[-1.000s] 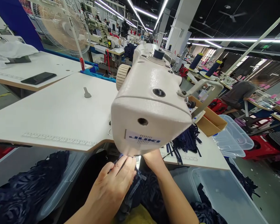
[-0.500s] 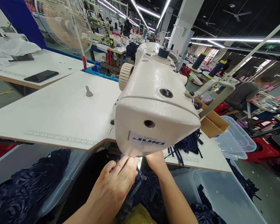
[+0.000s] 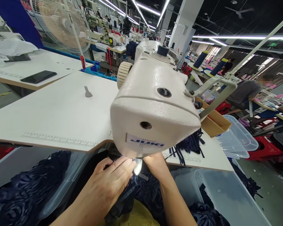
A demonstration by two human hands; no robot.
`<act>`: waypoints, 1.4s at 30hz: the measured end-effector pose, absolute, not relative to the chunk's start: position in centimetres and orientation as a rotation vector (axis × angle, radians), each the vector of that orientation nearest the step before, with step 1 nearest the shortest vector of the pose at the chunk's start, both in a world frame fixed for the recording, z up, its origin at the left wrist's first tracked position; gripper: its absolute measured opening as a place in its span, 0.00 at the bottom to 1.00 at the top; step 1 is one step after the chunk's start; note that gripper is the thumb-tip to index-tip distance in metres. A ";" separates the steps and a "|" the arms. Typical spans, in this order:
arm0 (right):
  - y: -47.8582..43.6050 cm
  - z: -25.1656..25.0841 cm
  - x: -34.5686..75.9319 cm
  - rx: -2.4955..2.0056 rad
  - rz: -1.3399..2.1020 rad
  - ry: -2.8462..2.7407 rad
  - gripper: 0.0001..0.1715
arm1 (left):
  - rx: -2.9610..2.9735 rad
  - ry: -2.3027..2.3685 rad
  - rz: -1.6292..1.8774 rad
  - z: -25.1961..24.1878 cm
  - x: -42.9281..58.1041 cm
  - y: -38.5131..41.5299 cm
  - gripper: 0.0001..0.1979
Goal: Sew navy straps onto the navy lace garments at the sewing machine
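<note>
Apparently partway through sewing navy fabric (image 3: 124,201), bunched below the sewing machine (image 3: 153,106), with left hand (image 3: 112,179) flattish over it, fingers close together, right hand (image 3: 155,163) partly hidden, either grip impossible to tell, and finished versus remaining stitching out of sight.

The single head-worn view looks forward and down — close upon the sewing machine (image 3: 153,100) at centre.

Sewing workshop: JUKI machine (image 3: 153,103), probably distant machines (image 3: 100,33).
</note>
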State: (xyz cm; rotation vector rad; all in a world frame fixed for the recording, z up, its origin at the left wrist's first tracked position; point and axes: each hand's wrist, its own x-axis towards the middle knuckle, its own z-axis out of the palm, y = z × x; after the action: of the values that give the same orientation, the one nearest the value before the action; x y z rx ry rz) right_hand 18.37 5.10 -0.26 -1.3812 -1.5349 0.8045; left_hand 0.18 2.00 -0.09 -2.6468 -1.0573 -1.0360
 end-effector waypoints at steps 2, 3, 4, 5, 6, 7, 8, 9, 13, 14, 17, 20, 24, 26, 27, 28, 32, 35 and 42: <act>4.9 -0.2 18.3 -1.392 0.868 -1.492 0.06 | -2.668 -1.080 -1.001 -0.3 0.0 1.9 0.15; 4.9 -0.2 18.2 -1.397 0.883 -1.474 0.06 | -2.686 -1.086 -0.982 -0.4 -0.1 1.8 0.15; 4.9 -0.2 18.2 -1.398 0.880 -1.467 0.05 | -2.696 -1.084 -0.980 -0.5 -0.2 1.8 0.15; 4.9 -0.2 18.2 -1.398 0.869 -1.464 0.06 | -2.705 -1.078 -0.982 -0.5 -0.2 1.8 0.16; 5.0 -0.3 18.2 -1.396 0.857 -1.466 0.06 | -2.708 -1.066 -0.996 -0.6 -0.3 1.8 0.16; 5.0 -0.3 18.2 -1.390 0.847 -1.471 0.06 | -2.705 -1.059 -1.020 -0.7 -0.3 1.8 0.16; 5.0 -0.4 18.3 -1.383 0.839 -1.476 0.06 | -2.701 -1.058 -1.043 -0.8 -0.3 1.8 0.17; 5.0 -0.5 18.3 -1.377 0.833 -1.481 0.07 | -2.693 -1.063 -1.065 -0.9 -0.2 1.8 0.17; 5.0 -0.4 18.4 -1.370 0.839 -1.496 0.07 | -2.686 -1.084 -1.027 -0.7 -0.1 1.8 0.16; 5.0 -0.3 18.4 -1.370 0.846 -1.500 0.07 | -2.684 -1.076 -1.005 -0.6 -0.1 1.8 0.15; 5.0 0.1 18.5 -1.376 0.848 -1.523 0.08 | -2.656 -1.057 -0.994 -0.4 0.1 1.8 0.15; 5.4 0.2 18.6 -1.383 0.790 -1.559 0.08 | -2.658 -1.060 -0.953 -0.3 0.4 1.6 0.16; 6.0 -0.1 18.6 -1.368 0.722 -1.600 0.08 | -2.620 -1.163 -0.932 -0.6 1.0 1.0 0.15; 6.3 -0.3 18.6 -1.340 0.726 -1.615 0.07 | -2.589 -1.200 -0.891 -0.8 1.3 0.7 0.15; 6.4 -0.4 18.6 -1.321 0.733 -1.622 0.07 | -2.581 -1.199 -0.873 -0.9 1.5 0.7 0.15; 6.5 -0.4 18.6 -1.303 0.741 -1.628 0.07 | -2.578 -1.190 -0.864 -1.0 1.5 0.6 0.15; 6.7 -0.7 18.6 -1.262 0.738 -1.648 0.09 | -2.553 -1.159 -0.848 -1.5 1.6 0.7 0.15; 6.8 -1.0 18.7 -1.266 0.711 -1.668 0.11 | -2.533 -1.145 -0.867 -1.7 1.6 0.8 0.16; 6.7 -0.7 18.7 -1.229 0.709 -1.696 0.14 | -2.511 -1.146 -0.894 -1.6 1.8 0.8 0.16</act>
State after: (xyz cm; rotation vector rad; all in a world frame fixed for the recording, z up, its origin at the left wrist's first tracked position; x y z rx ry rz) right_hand 18.68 6.73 -0.73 -1.2291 -1.6961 0.7094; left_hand 1.84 0.83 -1.62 -2.5113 -1.1455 -0.8945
